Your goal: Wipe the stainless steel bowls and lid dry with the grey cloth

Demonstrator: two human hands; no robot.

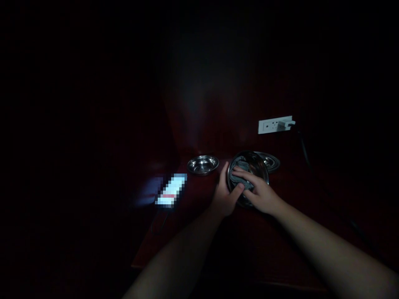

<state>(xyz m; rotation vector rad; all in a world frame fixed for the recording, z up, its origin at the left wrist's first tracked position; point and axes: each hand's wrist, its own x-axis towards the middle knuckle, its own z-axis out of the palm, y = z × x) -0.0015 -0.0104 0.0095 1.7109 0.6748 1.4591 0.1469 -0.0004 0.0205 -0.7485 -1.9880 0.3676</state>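
In a dark room, my left hand (pixel 225 193) grips the rim of a steel bowl (pixel 255 162), tilting it up toward me. My right hand (pixel 260 190) presses a grey cloth (pixel 238 177) against the inside of that bowl, fingers flat on the cloth. A second steel bowl (pixel 203 164) sits upright to the left on the dark red table (pixel 193 241). Behind the held bowl lies another steel dish (pixel 270 161), partly hidden by it.
A lit phone screen (pixel 171 190) lies on the table to the left. A white wall socket (pixel 271 125) with a plug in it is at the back right; its dark cable (pixel 304 149) runs down the right side. The surroundings are too dark to make out.
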